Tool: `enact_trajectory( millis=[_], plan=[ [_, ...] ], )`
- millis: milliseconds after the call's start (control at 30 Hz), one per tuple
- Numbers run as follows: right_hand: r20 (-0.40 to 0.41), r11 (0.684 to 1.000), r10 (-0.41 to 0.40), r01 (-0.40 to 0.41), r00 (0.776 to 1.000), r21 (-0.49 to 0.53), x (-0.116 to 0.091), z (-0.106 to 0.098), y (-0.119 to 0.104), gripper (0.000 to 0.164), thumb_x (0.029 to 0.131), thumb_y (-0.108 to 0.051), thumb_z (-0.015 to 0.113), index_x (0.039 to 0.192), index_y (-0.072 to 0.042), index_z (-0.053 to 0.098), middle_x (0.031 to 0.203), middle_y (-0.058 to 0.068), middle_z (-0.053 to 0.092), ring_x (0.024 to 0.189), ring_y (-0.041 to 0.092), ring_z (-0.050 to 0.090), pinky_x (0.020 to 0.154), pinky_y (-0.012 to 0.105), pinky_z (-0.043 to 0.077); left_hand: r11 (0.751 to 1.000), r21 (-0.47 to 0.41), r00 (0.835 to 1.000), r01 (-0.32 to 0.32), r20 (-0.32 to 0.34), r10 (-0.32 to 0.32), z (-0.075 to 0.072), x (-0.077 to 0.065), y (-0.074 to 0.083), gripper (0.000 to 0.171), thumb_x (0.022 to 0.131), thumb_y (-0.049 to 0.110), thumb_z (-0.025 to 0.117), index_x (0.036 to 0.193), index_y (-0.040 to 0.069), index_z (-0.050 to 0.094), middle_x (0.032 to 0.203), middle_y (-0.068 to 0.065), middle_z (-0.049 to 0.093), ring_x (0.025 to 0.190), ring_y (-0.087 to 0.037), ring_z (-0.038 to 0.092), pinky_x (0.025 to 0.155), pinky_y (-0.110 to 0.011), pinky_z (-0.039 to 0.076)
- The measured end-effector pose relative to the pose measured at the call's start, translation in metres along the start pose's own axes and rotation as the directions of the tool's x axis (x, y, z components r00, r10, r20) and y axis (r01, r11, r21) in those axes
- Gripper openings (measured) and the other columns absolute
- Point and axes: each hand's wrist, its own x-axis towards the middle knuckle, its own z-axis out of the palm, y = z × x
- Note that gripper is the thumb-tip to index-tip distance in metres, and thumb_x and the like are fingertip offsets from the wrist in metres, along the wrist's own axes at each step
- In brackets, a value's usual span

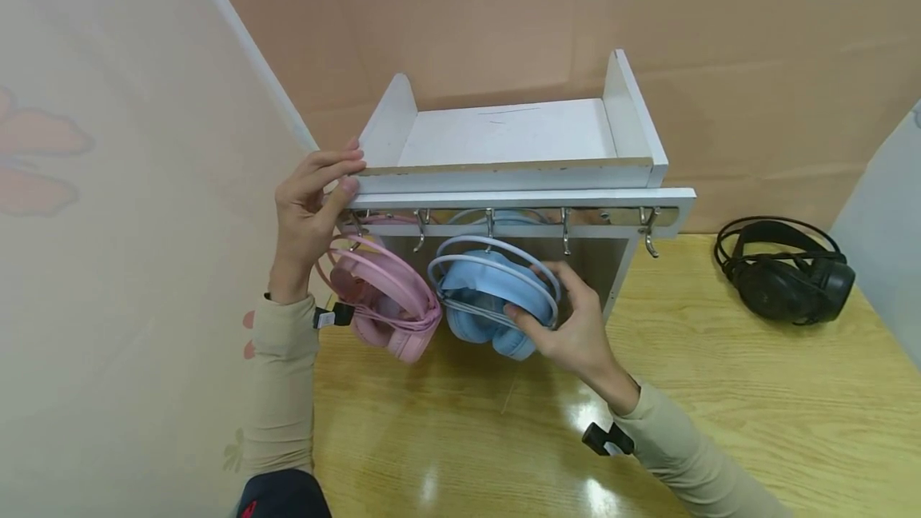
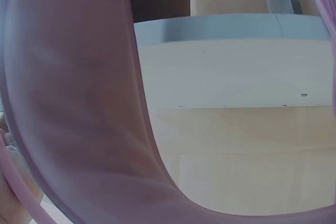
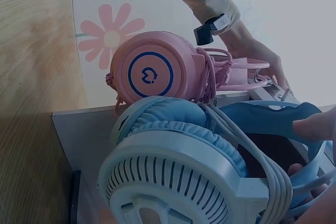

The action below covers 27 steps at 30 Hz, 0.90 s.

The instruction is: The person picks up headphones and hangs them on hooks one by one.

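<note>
My right hand (image 1: 576, 330) grips a pair of light blue headphones (image 1: 496, 294) by the headband, thumb in front and fingers behind. Their thin outer bands overlap the middle hook (image 1: 490, 222) in the head view, with the cable bundled along the headband. In the right wrist view, the slotted earcup (image 3: 173, 182) fills the foreground. My left hand (image 1: 309, 198) holds the left corner of a white shelf (image 1: 504, 179), fingers over the edge and thumb at the front. Beneath it, pink headphones (image 1: 392, 294) hang from the leftmost hook, cable wrapped around them.
Several metal hooks line the shelf's front rail; the rightmost hook (image 1: 650, 230) bears nothing. Black headphones (image 1: 787, 274) lie on the wooden table (image 1: 719, 406) at the right. A flower-patterned pale panel (image 1: 144, 262) stands along the left, and a brown wall (image 1: 755, 62) behind.
</note>
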Motion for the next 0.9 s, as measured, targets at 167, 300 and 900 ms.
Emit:
enact_trajectory(
  millis=[167, 300, 900],
  plan=[
    [0.010, 1.000, -0.008, 0.008, 1.000, 0.008, -0.002, -0.002, 0.000, 0.056, 0.077, 0.006, 0.086, 0.128, 0.000, 0.065, 0.120, 0.009, 0.072, 0.103, 0.014, 0.068, 0.086, 0.020, 0.060, 1.000, -0.002, 1.000, -0.006, -0.008, 0.006, 0.001, 0.000, 0.000, 0.021, 0.099, -0.001, 0.070, 0.109, -0.020, 0.073, 0.119, -0.008, 0.076, 0.134, -0.034, 0.067, 0.119, -0.041, 0.053],
    [0.023, 1.000, -0.008, 0.008, 1.000, -0.021, -0.005, -0.006, 0.001, 0.062, 0.076, 0.004, 0.088, 0.133, -0.003, 0.065, 0.126, 0.009, 0.070, 0.108, 0.014, 0.067, 0.090, 0.020, 0.058, 1.000, -0.005, 1.000, -0.011, -0.013, 0.011, 0.001, 0.000, 0.000, 0.020, 0.099, -0.002, 0.070, 0.108, -0.020, 0.073, 0.118, -0.009, 0.076, 0.134, -0.035, 0.067, 0.121, -0.045, 0.051],
    [0.009, 0.999, 0.002, -0.002, 1.000, -0.037, -0.019, -0.030, 0.001, 0.070, 0.072, 0.013, 0.088, 0.135, 0.002, 0.061, 0.130, 0.011, 0.064, 0.117, 0.014, 0.061, 0.105, 0.020, 0.051, 1.000, -0.014, 1.000, -0.005, -0.028, 0.004, 0.002, 0.000, 0.001, 0.019, 0.098, -0.005, 0.070, 0.108, -0.020, 0.073, 0.117, -0.010, 0.076, 0.133, -0.036, 0.067, 0.123, -0.048, 0.049]
  ],
)
